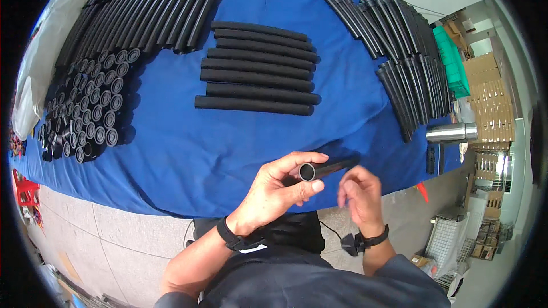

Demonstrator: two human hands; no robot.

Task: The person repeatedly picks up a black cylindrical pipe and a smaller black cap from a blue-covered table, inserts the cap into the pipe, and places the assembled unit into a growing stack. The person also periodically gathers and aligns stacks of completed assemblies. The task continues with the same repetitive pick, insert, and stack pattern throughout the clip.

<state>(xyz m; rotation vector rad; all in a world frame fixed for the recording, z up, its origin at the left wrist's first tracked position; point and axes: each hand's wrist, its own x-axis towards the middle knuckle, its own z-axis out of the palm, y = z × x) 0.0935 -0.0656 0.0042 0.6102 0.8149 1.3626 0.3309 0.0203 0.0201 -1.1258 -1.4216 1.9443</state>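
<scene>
My left hand (271,191) is closed around a short black tube (334,166), whose round open end points toward me. The tube's other end slants away to the right and lies in dark shade. Close by on the right, my right hand (361,197) has its fingers curled in, a little apart from the tube; what they hold, if anything, is hidden. Beyond the hands, several black foam sleeves (257,74) lie side by side on the blue cloth (171,159).
Black round caps (91,102) stand clustered at the left, with rows of long black tubes (165,14) behind them. Capped black tubes (411,88) lie at the right, near a green crate (451,63) and a shiny metal cylinder (452,132). Cardboard stacks (485,85) stand beyond the table.
</scene>
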